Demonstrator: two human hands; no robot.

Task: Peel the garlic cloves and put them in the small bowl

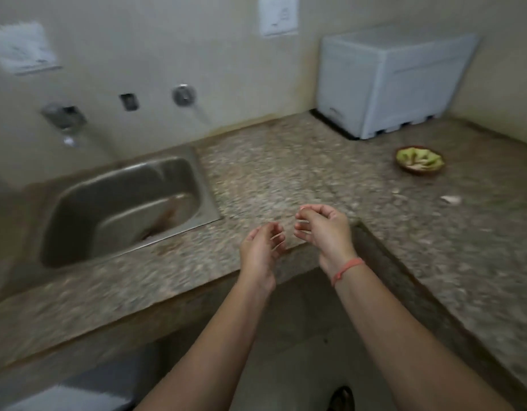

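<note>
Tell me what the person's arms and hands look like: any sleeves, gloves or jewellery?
No sleeves or gloves show. The left hand and the right hand are bare, and I can make out no rings in this blurred view. The only thing worn is a thin orange-pink cord bracelet around the right wrist.

Two hands are in view, the left hand (260,247) and the right hand (321,225), with one orange wristband (346,269). One counter (286,161) carries one small bowl (419,172), one steel sink (78,203), one white box (395,81) and two pale scraps (450,199) (395,190). Two paper sheets (22,48) (278,14) hang on the wall.
</note>
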